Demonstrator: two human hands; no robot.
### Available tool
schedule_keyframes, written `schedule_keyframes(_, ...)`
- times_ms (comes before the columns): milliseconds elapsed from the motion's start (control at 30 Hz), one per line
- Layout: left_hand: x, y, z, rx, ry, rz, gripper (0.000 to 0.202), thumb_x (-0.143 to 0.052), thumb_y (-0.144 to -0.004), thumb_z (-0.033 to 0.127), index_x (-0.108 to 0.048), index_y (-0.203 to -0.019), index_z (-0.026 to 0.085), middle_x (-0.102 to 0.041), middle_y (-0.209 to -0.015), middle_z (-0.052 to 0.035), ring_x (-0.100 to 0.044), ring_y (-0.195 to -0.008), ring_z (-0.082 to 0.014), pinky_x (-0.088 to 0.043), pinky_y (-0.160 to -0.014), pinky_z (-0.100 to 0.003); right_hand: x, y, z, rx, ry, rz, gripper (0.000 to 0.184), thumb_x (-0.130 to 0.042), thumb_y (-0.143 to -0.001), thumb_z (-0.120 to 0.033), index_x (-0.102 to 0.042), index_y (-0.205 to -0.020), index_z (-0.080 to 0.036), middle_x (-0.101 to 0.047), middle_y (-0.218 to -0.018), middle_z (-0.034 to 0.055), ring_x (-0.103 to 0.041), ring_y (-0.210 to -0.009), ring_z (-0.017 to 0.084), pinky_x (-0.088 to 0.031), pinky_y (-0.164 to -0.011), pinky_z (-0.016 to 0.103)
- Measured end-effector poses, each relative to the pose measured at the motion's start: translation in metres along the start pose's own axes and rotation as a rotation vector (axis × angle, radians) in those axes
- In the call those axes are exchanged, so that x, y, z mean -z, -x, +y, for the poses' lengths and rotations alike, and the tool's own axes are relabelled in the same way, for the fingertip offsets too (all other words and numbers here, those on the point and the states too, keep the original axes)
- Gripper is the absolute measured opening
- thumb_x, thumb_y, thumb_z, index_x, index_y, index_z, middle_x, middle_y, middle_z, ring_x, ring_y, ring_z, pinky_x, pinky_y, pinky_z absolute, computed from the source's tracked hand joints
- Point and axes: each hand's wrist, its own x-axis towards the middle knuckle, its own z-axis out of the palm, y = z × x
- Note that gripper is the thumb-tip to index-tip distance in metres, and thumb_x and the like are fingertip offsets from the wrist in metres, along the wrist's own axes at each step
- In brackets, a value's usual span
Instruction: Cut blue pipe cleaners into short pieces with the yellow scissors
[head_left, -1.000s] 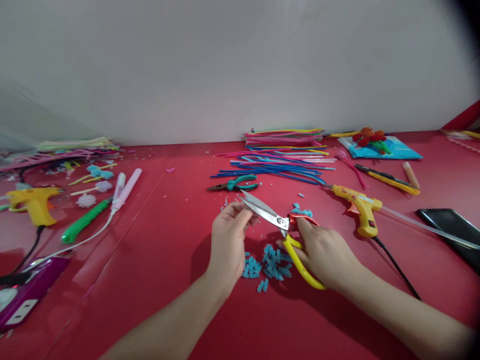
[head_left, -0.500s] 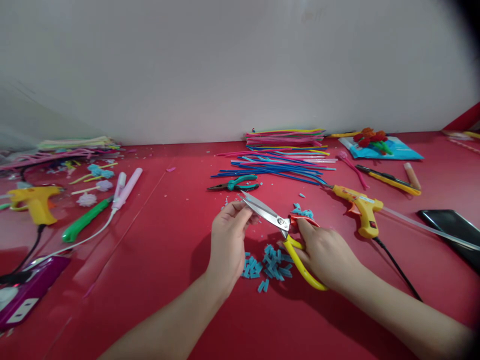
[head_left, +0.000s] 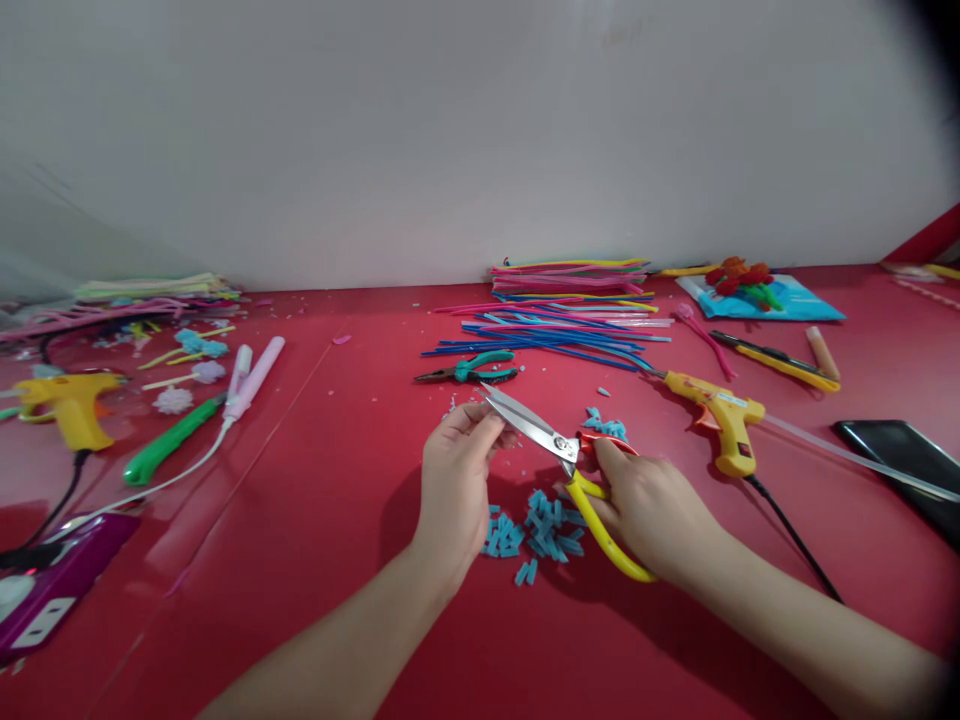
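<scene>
My right hand [head_left: 651,505] grips a pair of scissors [head_left: 529,422] with yellow and red handles, their blades pointing up and to the left. At the blade tips, my left hand [head_left: 461,480] has thumb and fingers pinched together; whatever sits between them is hidden or too small to make out. Below the scissors lies a pile of short light-blue cut pieces [head_left: 551,525] on the red table [head_left: 315,560]. A smaller cluster of blue pieces [head_left: 604,424] rests beyond the red handle.
Teal-handled pliers [head_left: 480,370] lie beyond my left hand, before blue and pink sticks [head_left: 555,335]. To the right are a yellow glue gun [head_left: 720,420], a utility knife [head_left: 780,362] and a black phone [head_left: 892,455]. Leftward, another glue gun [head_left: 79,405] and a purple power strip [head_left: 67,575].
Almost nothing differs. Both hands and the scissors hold nearly the same position, and the view has shifted very slightly.
</scene>
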Motion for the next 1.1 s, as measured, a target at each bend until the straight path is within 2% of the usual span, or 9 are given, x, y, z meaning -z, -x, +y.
schedule_keyframes(300, 0.002, 0.000, 0.000, -0.009, -0.031, 0.010, 0.005, -0.054, -0.069, 0.016, -0.058, -0.071, 0.014, -0.056, -0.067, -0.0003, -0.050, -0.063, -0.0087, -0.039, -0.064, -0.023, -0.003, 0.000, 0.003, 0.006, -0.009, 0.016, 0.032, -0.030, -0.081, -0.047, -0.041, -0.072, -0.017, -0.050, -0.049, 0.0014, -0.047, -0.042, 0.014, -0.013, -0.043, 0.025)
schedule_keyframes(400, 0.002, -0.001, -0.001, -0.004, -0.049, 0.012, 0.004, -0.055, -0.068, 0.018, -0.057, -0.069, 0.014, -0.056, -0.065, -0.0002, -0.051, -0.063, -0.0092, -0.040, -0.064, -0.023, 0.000, -0.002, 0.004, -0.054, -0.152, -0.046, 0.030, -0.034, -0.079, -0.046, -0.040, -0.070, -0.019, -0.048, -0.048, -0.0004, -0.042, -0.041, 0.012, -0.015, -0.043, 0.024)
schedule_keyframes(500, 0.001, -0.002, -0.003, 0.017, -0.097, 0.008, 0.005, -0.057, -0.067, 0.020, -0.056, -0.068, 0.014, -0.057, -0.063, 0.0000, -0.051, -0.060, -0.0090, -0.041, -0.062, -0.023, 0.005, -0.005, 0.005, -0.129, -0.419, -0.126, 0.029, -0.038, -0.077, -0.048, -0.038, -0.066, -0.020, -0.044, -0.050, -0.0034, -0.038, -0.043, 0.009, -0.021, -0.043, 0.022)
schedule_keyframes(667, -0.002, 0.002, -0.006, 0.084, -0.340, -0.117, 0.011, -0.057, -0.066, 0.024, -0.057, -0.072, 0.014, -0.057, -0.064, -0.0008, -0.053, -0.057, -0.0106, -0.043, -0.060, -0.024, 0.011, -0.009, 0.003, -0.212, -0.844, -0.146, 0.025, -0.040, -0.076, -0.044, -0.043, -0.070, -0.019, -0.042, -0.056, -0.0040, -0.039, -0.049, 0.008, -0.030, -0.045, 0.020)
schedule_keyframes(833, -0.003, 0.010, -0.013, 0.082, -0.560, -0.280, 0.010, -0.056, -0.067, 0.026, -0.058, -0.070, 0.017, -0.057, -0.063, -0.0008, -0.053, -0.061, -0.0131, -0.042, -0.059, -0.024, 0.015, -0.012, 0.000, -0.332, -1.085, -0.085, 0.018, -0.046, -0.072, -0.035, -0.048, -0.076, -0.018, -0.040, -0.053, -0.0059, -0.034, -0.042, 0.006, -0.030, -0.041, 0.019)
schedule_keyframes(967, -0.005, 0.017, -0.016, 0.057, -0.668, -0.391, 0.007, -0.054, -0.068, 0.024, -0.057, -0.067, 0.018, -0.055, -0.061, 0.0006, -0.050, -0.059, -0.0122, -0.039, -0.057, -0.022, 0.014, -0.011, -0.001, -0.299, -1.112, -0.094, 0.013, -0.048, -0.069, -0.031, -0.046, -0.070, -0.018, -0.037, -0.052, -0.0067, -0.033, -0.042, 0.005, -0.028, -0.040, 0.018)
schedule_keyframes(1100, -0.007, 0.017, -0.014, 0.026, -0.701, -0.415, 0.007, -0.053, -0.069, 0.024, -0.056, -0.067, 0.018, -0.054, -0.061, 0.0007, -0.049, -0.058, -0.0119, -0.038, -0.055, -0.022, 0.007, -0.010, 0.004, -0.246, -1.029, -0.012, 0.010, -0.047, -0.067, -0.026, -0.043, -0.064, -0.018, -0.037, -0.054, -0.0061, -0.035, -0.047, 0.006, -0.028, -0.043, 0.018)
